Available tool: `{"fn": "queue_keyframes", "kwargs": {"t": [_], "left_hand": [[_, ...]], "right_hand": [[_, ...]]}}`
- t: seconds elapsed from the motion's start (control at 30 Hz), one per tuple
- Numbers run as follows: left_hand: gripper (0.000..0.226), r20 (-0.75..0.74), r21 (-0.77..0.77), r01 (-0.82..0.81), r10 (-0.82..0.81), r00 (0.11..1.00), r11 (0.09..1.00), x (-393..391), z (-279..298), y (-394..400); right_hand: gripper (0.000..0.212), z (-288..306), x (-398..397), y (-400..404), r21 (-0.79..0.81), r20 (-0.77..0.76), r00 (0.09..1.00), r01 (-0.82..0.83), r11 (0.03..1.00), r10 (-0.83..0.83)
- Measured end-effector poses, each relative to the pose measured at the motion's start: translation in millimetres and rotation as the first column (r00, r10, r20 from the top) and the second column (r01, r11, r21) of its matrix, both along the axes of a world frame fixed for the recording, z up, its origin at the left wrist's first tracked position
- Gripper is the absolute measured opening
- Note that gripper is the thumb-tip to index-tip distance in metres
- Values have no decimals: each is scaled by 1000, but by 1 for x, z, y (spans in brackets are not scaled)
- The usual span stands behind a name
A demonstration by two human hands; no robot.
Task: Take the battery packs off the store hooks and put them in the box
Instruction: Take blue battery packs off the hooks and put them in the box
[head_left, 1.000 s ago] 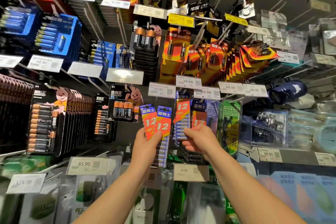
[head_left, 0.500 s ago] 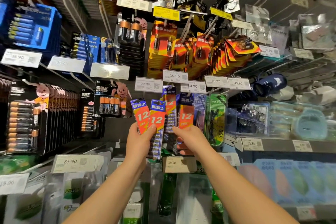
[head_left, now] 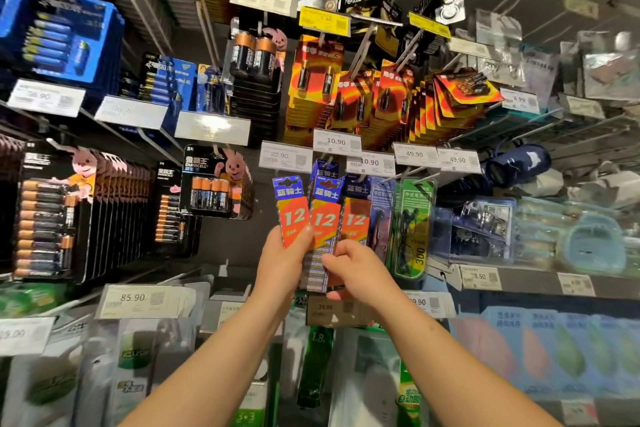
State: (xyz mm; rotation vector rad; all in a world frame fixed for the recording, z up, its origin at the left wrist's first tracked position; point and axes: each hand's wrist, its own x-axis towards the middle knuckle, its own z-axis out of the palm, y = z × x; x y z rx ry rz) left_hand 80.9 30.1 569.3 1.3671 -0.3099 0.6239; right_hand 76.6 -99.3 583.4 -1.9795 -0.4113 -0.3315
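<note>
Blue-and-orange battery packs marked "12" hang and are held in front of the display wall. My left hand (head_left: 284, 263) grips two of them, fanned out: one at the left (head_left: 291, 208) and one in the middle (head_left: 323, 218). A third pack (head_left: 356, 215) sits just to their right under its hook, and my right hand (head_left: 356, 270) pinches its lower part. More packs of the same kind hang behind on the hook (head_left: 323, 166). No box is in view.
Hooks with black Duracell packs (head_left: 48, 215) fill the left, red-yellow battery cards (head_left: 381, 97) hang above. Green glasses packs (head_left: 414, 225) hang right of the blue packs. Price tags (head_left: 337, 142) stick out on hook ends. Bagged goods lie on lower shelves.
The view has shifted a little. My right hand has brought the third pack closer to the two in my left hand, which stays in place holding its packs.
</note>
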Motion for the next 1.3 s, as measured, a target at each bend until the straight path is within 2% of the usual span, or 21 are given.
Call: {"fn": "queue_keyframes", "kwargs": {"t": [0.17, 0.27, 0.4, 0.5, 0.63, 0.7, 0.73, 0.77, 0.87, 1.03, 1.1, 1.2, 1.3], "left_hand": [[7, -10, -16, -48, 48, 999, 999, 9, -1, 13], [9, 10, 17, -48, 48, 999, 999, 7, 1, 22], [23, 34, 98, -59, 56, 998, 993, 10, 1, 30], [20, 26, 144, -39, 36, 999, 989, 10, -1, 33], [21, 30, 218, 2, -8, 1000, 976, 6, -1, 34], [16, 27, 260, 22, -30, 999, 965, 4, 0, 36], [14, 25, 269, 35, -44, 999, 962, 3, 0, 36], [12, 22, 270, 46, -54, 998, 962, 2, 1, 36], [11, 21, 225, 75, -82, 996, 972, 0, 3, 36], [11, 47, 236, 89, -103, 994, 968, -1, 4, 35], [11, 60, 261, 80, -99, 993, 962, -1, 3, 33], [11, 59, 254, 90, -108, 992, 963, 2, 4, 27], [12, 49, 261, 127, -144, 988, 957, 2, 8, 17]], "right_hand": [[13, 11, 8, -5, 57, 6, 998, 70, 996, -70], [6, 20, 13, -9, 33, 61, 992, 108, 994, -110], [8, 30, 24, -7, 11, 144, 981, 130, 991, -130], [10, 36, 29, -2, 40, 159, 978, 132, 990, -137], [24, 40, 35, 4, 106, 99, 984, 138, 985, -148], [18, 40, 35, 7, 110, 44, 991, 124, 986, -130], [10, 40, 35, 7, 96, 21, 992, 125, 988, -127], [13, 40, 35, 7, 76, 10, 991, 132, 988, -133], [35, 38, 37, 0, -8, 63, 980, 192, 981, -191], [44, 22, 26, -17, -200, 188, 941, 316, 928, -280], [36, 14, 17, -21, -202, 163, 966, 232, 951, -201], [21, 3, 3, -18, -146, 12, 996, -83, 986, 85], [33, -6, 0, -10, -174, 45, 993, -99, 980, 108]]}}
